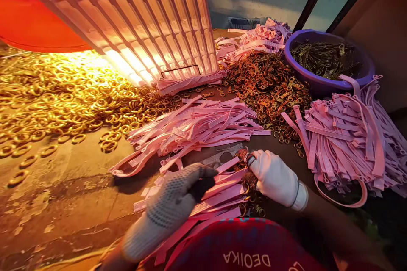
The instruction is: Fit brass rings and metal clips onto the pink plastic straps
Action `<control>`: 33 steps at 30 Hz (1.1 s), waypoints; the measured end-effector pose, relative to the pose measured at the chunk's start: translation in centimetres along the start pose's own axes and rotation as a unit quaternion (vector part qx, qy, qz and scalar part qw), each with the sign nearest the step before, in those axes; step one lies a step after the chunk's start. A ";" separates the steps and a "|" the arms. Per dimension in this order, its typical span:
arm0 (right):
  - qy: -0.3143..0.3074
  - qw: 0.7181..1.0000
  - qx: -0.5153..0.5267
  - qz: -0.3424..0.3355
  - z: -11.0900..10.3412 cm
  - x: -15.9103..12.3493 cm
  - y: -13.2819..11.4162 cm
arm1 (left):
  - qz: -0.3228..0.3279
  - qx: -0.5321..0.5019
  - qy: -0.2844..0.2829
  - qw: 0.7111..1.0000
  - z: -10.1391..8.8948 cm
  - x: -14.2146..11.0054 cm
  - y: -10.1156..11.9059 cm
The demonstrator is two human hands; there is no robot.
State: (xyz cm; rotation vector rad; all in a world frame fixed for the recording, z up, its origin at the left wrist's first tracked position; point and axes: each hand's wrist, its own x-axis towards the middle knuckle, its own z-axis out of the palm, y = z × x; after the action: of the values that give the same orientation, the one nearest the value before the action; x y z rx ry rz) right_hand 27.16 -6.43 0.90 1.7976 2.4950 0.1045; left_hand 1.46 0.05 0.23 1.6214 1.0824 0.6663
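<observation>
Pink straps [222, 198] beneath the left hand [173, 199], grip unclear; right hand [275, 178] tight around a dark object [251, 160].

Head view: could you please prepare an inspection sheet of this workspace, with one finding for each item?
Surface: worn brown surface, marked unevenly at left.
Job's things: pink straps in several piles; one dark bundle.
Clutter: gold rings spread at left; metal clasps heaped right of centre.
Hands: left hand, gloved, over pink straps, contact unclear; right hand, gloved, closed on the dark bundle.
Cables: nothing certain; one yellow strand, lower left.
Surroundings: purple tub holding dark metal pieces; ribbed panel; red object, upper left.
</observation>
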 end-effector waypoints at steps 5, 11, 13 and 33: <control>0.070 0.996 -0.044 0.029 -0.1 1.0 -3.4 | 0.121 0.041 -0.017 0.992 4.7 0.0 2.4; 0.149 0.978 -0.053 0.139 0.3 1.0 -5.3 | 0.113 0.057 0.037 0.991 5.7 0.7 2.6; 0.155 0.978 -0.053 0.126 0.3 1.0 -5.5 | 0.090 0.048 0.051 0.994 5.8 0.6 2.5; 0.106 0.934 0.129 0.315 0.5 0.0 -8.0 | 0.025 -0.046 -0.005 0.999 6.6 -0.7 1.6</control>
State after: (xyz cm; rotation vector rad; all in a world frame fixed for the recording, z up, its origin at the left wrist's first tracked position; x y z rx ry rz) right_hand 19.66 -8.93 -0.35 2.7746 2.0103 -0.0011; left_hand 7.23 -3.59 -0.34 1.5751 0.9919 0.7298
